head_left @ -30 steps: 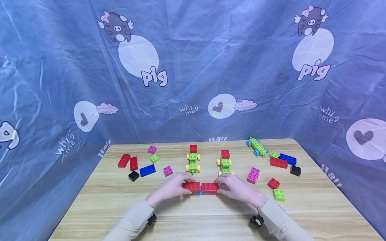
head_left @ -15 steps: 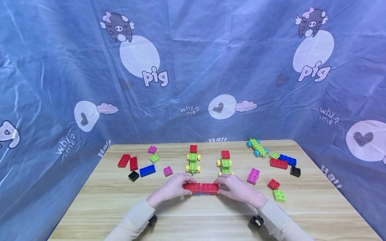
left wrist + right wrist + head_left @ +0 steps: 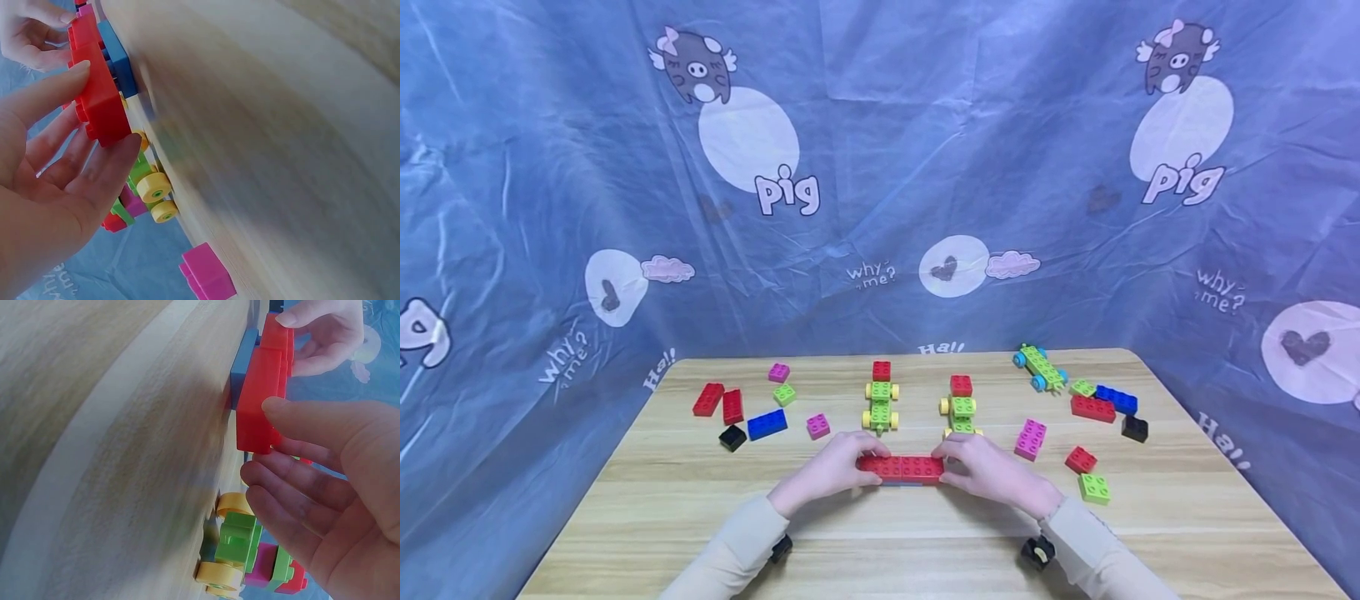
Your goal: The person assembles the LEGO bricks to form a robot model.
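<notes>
Two long red bricks lie end to end across the top of a blue brick (image 3: 119, 59). My left hand (image 3: 827, 468) pinches the left red brick (image 3: 881, 468) between thumb and fingers. My right hand (image 3: 988, 468) holds the outer end of the right red brick (image 3: 922, 469), its thumb (image 3: 281, 409) on the near side. In the left wrist view, some blue studs show beneath the left red brick, which sits slightly raised over the blue one. From the head view, only a thin strip of blue appears below the red bricks.
Just beyond my hands stand two green cars with yellow wheels, the left car (image 3: 880, 408) and the right car (image 3: 961, 408). A blue-wheeled green base (image 3: 1040, 368) lies back right. Loose bricks flank both sides, including a blue brick (image 3: 767, 424) and a magenta brick (image 3: 1031, 439).
The left red brick has shifted slightly right, and the gap between the two red bricks has closed. My right hand has stayed nearly still.
</notes>
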`<state>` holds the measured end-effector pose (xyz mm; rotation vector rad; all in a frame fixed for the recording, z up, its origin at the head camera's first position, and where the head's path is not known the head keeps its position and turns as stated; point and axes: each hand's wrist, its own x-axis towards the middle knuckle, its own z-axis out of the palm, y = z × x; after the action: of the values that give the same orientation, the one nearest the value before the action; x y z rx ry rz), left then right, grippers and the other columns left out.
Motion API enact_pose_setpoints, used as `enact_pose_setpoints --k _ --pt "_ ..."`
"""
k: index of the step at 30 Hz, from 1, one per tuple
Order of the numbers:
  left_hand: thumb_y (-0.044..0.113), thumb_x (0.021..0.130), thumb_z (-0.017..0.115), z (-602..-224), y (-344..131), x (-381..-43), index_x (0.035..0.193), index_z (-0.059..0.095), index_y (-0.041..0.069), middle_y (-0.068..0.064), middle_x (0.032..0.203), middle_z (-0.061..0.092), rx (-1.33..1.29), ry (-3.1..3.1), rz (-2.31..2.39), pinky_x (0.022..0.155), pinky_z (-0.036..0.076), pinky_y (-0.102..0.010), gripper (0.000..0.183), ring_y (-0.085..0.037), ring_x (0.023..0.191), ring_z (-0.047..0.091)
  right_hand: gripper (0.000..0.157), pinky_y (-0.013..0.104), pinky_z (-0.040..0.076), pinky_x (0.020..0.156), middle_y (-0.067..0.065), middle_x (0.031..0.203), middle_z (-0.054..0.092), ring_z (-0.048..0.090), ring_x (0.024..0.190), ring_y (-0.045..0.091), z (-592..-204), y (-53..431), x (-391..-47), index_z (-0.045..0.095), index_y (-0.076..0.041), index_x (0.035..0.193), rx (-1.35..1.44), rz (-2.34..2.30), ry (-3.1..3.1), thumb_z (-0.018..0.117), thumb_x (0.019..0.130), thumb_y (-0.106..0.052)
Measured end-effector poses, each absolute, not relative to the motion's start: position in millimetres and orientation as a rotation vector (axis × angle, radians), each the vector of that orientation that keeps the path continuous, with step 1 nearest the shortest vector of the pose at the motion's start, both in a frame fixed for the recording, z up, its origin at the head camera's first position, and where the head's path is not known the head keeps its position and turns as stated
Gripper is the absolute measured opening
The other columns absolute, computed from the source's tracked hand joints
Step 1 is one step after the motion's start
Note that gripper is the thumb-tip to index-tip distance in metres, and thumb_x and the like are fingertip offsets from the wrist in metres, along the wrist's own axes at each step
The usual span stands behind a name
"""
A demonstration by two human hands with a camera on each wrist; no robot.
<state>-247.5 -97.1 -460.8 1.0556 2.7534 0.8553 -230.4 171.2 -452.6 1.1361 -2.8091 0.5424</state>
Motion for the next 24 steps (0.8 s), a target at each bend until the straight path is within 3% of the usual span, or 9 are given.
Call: enact_pose_setpoints --k 24 --pt "0.023 0.082 0.071 -461.9 -95.1 -249.1 0.107 0.070 0.013 0.001 0.104 0.070 1.046 2.752 0.867 0.088 0.051 -0.022 0.027 -0.010 0.098 0.063 0.023 0.018 0.055 0.073 0.001 0.093 0.066 0.063 0.082 0.009 -454.7 168.9 -231.1 0.068 -0.008 0.102 1.204 0.537 -2.713 0.071 0.080 -0.014"
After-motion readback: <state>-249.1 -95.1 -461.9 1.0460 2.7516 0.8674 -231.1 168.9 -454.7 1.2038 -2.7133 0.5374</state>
